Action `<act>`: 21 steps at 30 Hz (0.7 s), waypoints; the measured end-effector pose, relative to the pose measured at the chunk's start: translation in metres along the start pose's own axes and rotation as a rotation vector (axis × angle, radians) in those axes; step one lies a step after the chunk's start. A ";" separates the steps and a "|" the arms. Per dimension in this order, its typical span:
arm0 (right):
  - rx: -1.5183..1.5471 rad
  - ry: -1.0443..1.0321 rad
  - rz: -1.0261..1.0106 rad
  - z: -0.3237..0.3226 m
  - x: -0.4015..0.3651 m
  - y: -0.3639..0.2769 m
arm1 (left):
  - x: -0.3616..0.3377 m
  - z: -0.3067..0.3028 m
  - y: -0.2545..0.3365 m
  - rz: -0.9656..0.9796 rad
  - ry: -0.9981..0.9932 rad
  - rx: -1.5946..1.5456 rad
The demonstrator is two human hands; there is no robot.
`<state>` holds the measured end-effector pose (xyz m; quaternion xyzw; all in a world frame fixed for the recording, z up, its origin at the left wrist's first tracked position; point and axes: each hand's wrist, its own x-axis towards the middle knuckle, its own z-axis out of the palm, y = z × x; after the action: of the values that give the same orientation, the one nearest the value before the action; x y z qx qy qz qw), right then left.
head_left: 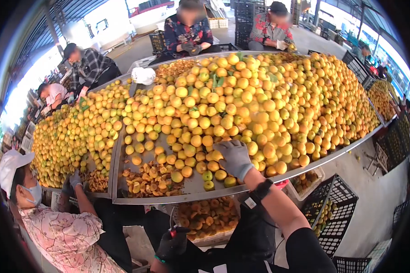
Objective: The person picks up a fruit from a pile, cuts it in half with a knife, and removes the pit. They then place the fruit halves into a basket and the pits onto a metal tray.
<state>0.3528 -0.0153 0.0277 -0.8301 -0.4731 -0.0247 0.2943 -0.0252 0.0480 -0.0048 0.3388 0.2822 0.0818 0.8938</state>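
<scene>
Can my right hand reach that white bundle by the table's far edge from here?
Probably not without leaning: your right hand is at the table's near side, with the broad fruit heap between it and the white bundle.

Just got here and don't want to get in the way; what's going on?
The wearer's gloved right hand touches the heap of yellow-orange fruit on a metal table. The gloved left hand, back from the table, holds a small red object, hard to make out. Alongside, a person in a floral shirt has gloved hands at the table's edge.
</scene>
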 end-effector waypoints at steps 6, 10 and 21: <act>-0.482 -0.462 -0.211 0.014 0.030 -0.004 | 0.015 -0.027 -0.004 -0.169 -0.057 -0.255; 0.838 -0.095 0.101 -0.009 -0.018 -0.034 | 0.015 -0.004 0.007 0.051 0.045 0.762; 1.663 -0.347 0.390 -0.002 -0.178 -0.094 | 0.007 0.073 0.027 -0.184 -0.096 0.868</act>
<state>0.1795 -0.1179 0.0159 -0.4042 -0.2253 0.5064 0.7276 0.0224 0.0303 0.0543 0.6595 0.2774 -0.1400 0.6845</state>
